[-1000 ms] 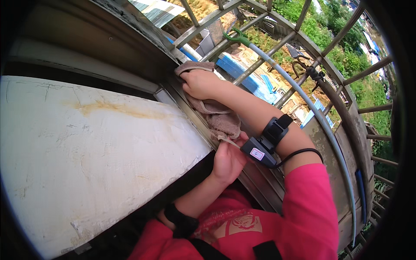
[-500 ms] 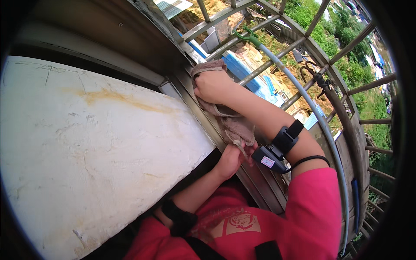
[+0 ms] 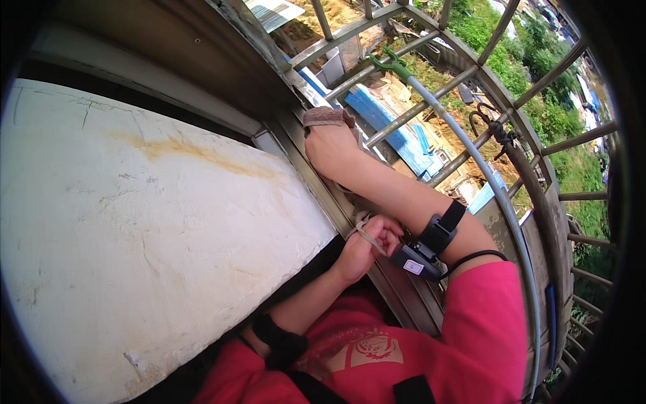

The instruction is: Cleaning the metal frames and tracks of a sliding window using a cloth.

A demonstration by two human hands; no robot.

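Note:
A brown-mauve cloth [image 3: 328, 116] lies on the metal window frame [image 3: 294, 138], bunched under my right hand [image 3: 331, 149]. That hand is closed on it, knuckles up, pressing it near the corner where the frame meets the outer bars. My right forearm hides most of the cloth. Closer to my body, my left hand [image 3: 367, 246] has curled fingers. A pale, narrow strip [image 3: 367, 233], apparently the cloth's frayed edge, runs across its thumb and fingers. The left hand sits just above the frame's lower rails, beside the device strapped to my right forearm.
A white, cracked wall ledge [image 3: 155, 222] with a yellowish stain fills the left. Curved metal security bars [image 3: 464, 74] enclose the right side, with a green-ended pale pole [image 3: 457, 128] leaning along them. A dark hooked rod [image 3: 505, 135] stands there too. Outside, far below, are rubble and greenery.
My right hand has shifted slightly toward me, so less cloth shows around it. The cloth bunch between my hands has slipped behind my forearm. My left fingers now show more clearly, curled.

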